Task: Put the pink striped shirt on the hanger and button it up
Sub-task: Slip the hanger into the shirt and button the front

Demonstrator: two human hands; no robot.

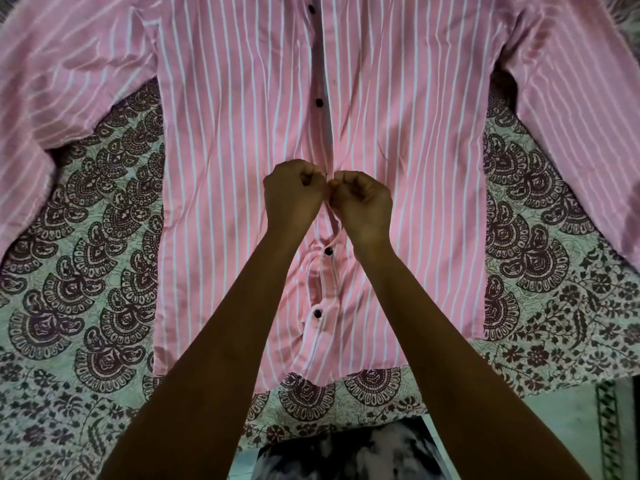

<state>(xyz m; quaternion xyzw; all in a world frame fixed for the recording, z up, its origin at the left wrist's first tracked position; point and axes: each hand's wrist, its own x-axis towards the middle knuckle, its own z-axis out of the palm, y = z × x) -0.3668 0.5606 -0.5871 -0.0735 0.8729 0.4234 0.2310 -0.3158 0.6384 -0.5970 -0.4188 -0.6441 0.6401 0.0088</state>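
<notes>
One shirt [242,168], four dark buttons [319,102] showing, two hands [294,195], one patterned sheet [86,271].

The pink striped shirt [242,168] is thin matt woven cloth, softly creased along the placket, fastened with small dark glossy buttons [319,102] that look like plastic, and lies on a matt printed cotton-like bedsheet [86,289].

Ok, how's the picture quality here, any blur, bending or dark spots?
Head view: dim, pinkish light; the forearms read dark. Wide-angle bending curves the shirt stripes outward at the edges. Left hand and right hand look sharp; the bedsheet corners darken.
</notes>
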